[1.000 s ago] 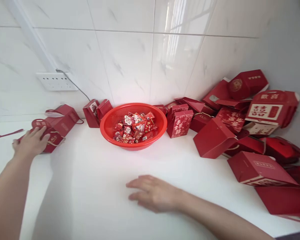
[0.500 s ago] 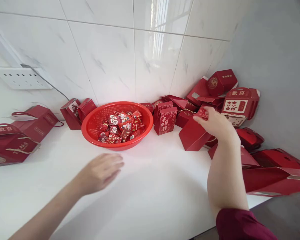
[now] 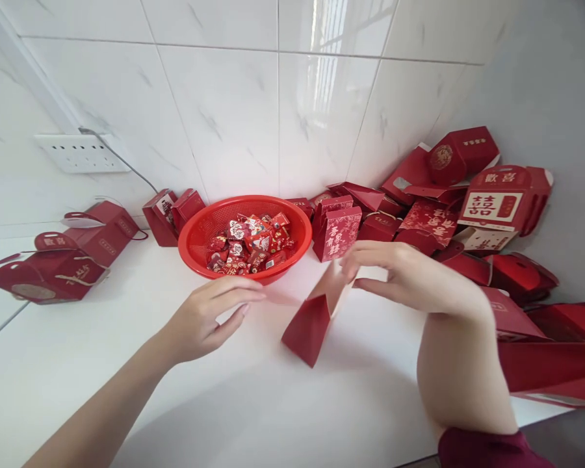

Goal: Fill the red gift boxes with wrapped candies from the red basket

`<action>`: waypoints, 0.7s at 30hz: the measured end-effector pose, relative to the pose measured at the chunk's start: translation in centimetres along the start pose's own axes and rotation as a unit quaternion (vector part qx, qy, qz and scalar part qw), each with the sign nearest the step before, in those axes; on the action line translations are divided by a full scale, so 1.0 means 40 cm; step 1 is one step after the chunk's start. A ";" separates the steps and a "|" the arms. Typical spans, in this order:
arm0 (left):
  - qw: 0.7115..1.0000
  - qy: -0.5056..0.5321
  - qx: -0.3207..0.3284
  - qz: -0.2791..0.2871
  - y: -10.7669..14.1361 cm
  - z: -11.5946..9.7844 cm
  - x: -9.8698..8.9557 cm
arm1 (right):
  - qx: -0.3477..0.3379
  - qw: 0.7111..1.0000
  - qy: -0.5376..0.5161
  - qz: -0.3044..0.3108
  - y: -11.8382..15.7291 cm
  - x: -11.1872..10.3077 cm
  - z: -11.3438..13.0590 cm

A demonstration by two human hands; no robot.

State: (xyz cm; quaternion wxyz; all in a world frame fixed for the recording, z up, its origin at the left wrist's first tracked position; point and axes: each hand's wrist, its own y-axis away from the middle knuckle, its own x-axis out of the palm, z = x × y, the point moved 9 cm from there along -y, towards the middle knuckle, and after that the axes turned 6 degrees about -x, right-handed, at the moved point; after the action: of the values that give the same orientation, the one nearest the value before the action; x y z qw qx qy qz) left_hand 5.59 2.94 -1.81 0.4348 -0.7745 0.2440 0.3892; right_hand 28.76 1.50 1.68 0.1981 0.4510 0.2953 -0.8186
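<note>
The right hand point(image 3: 394, 273) is gripping the upper end of a red box point(image 3: 306, 330), which is slanting lengthwise down-left from those fingers over the tabletop point(image 3: 361, 403), while the left hand point(image 3: 212, 318), empty and loosely curved, is hovering left of the box, near the red basket point(image 3: 189, 246).

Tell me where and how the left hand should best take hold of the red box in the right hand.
Probably around the lower red body of the red box, coming from the left. The right hand occupies its upper end, and the box slants so its lower end points toward the left hand's side. That hand is empty, thumb and fingers apart.
</note>
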 end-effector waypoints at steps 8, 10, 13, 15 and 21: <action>0.995 -0.051 0.048 0.075 -0.046 -0.088 0.022 | -0.201 0.974 0.042 -0.101 -0.085 0.083 0.134; 0.993 -0.070 0.052 0.085 -0.036 -0.097 0.030 | -0.220 0.969 0.053 -0.104 -0.082 0.090 0.143; 0.991 -0.091 0.052 0.085 -0.025 -0.104 0.023 | -0.235 0.962 0.068 -0.121 -0.072 0.083 0.146; 0.990 -0.098 0.066 0.075 -0.018 -0.111 0.013 | -0.248 0.955 0.078 -0.140 -0.066 0.077 0.146; 0.990 -0.066 0.115 0.049 0.001 -0.117 0.018 | -0.245 0.957 0.062 -0.145 -0.077 0.090 0.109</action>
State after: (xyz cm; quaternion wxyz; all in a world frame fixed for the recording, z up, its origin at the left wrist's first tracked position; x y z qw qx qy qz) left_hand 7.80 -1.14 -0.91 0.5164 -0.6792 0.2952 0.4299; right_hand 22.36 0.72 1.36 0.1632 0.3913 0.5604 -0.7115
